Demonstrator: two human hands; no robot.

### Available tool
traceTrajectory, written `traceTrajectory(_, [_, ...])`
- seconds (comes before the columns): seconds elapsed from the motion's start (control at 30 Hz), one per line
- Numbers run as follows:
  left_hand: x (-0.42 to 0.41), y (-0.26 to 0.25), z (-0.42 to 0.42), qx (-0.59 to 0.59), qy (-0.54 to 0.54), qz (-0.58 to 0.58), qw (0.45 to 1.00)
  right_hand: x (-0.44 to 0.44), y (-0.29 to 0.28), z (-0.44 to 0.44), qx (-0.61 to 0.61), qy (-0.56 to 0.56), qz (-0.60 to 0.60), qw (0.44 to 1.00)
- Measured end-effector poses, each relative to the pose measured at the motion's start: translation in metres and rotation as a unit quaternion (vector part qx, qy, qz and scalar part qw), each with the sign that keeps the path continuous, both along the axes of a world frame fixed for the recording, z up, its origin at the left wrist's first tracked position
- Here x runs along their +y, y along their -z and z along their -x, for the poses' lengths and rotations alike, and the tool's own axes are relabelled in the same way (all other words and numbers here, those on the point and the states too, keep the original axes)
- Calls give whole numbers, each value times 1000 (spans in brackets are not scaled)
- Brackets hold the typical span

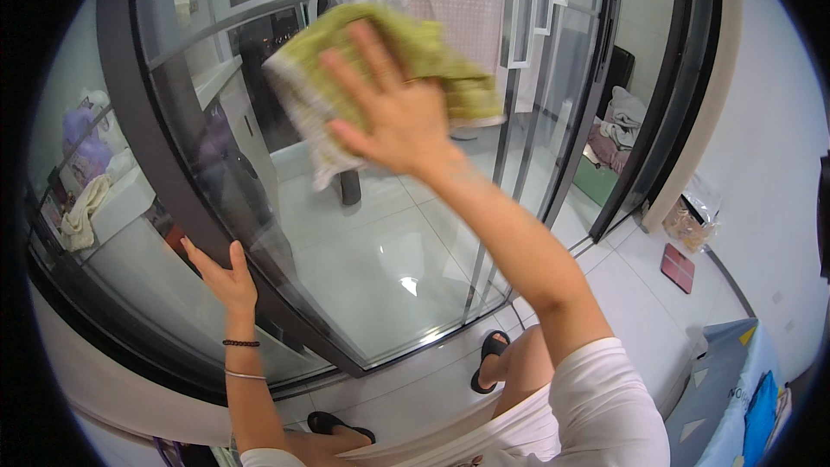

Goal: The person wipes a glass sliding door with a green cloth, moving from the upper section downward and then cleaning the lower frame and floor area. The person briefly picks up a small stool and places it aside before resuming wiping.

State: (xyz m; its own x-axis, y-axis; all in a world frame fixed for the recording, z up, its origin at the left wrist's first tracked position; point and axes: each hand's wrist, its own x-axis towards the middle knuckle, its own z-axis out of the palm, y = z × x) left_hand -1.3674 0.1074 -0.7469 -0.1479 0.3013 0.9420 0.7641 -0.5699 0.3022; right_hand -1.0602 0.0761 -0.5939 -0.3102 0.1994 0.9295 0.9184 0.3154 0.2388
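Note:
My right hand (pixel 402 120) lies with fingers spread on a yellow-green cloth (pixel 402 32) with a whitish edge, holding it against the glass door panel (pixel 389 259). Hand and cloth are blurred. Lower left, my left hand (pixel 224 279) holds the dark door frame (pixel 188 162) at its edge, thumb apart from the fingers. A dark beaded bracelet (pixel 240 343) and a thin bangle (pixel 245 374) circle that wrist. White lattice trim (pixel 521 29) decorates the glass to the right of the cloth.
Behind the glass are a pink patterned curtain-like cloth (pixel 463 19) and a white cabinet (pixel 249 120). Rightward, a pink scale (pixel 677 268) and a plastic bag (pixel 694 217) lie on the tiles. A light-blue fabric bin (pixel 707 389) stands lower right. The door track (pixel 431 336) crosses the floor.

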Motion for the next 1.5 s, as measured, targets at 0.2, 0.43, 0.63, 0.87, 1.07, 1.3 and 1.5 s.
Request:
traceTrajectory(0.2, [-6,-5,-10,-35,44,16,998,8,32,-171,115,63,-117,984])
traceTrajectory(0.43, [-3,1,-6,-53,29,26,998,15,92,-250,290,130,-102,943])
traceTrajectory(0.63, [-5,-2,-5,-42,30,23,998,22,94,-138,287,100,-108,947])
traceTrajectory(0.87, [-2,-17,-15,-109,113,-57,986,14,74,39,93,70,-56,992])
traceTrajectory(1.07, [-4,11,-4,-122,104,-1,987,18,-38,128,30,-136,-45,989])
traceTrajectory(1.3, [-33,116,-13,-138,69,139,978,14,-61,184,-56,-60,-174,981])
traceTrajectory(1.5, [-77,171,-22,-137,74,265,952,7,48,183,-96,-64,-14,993])
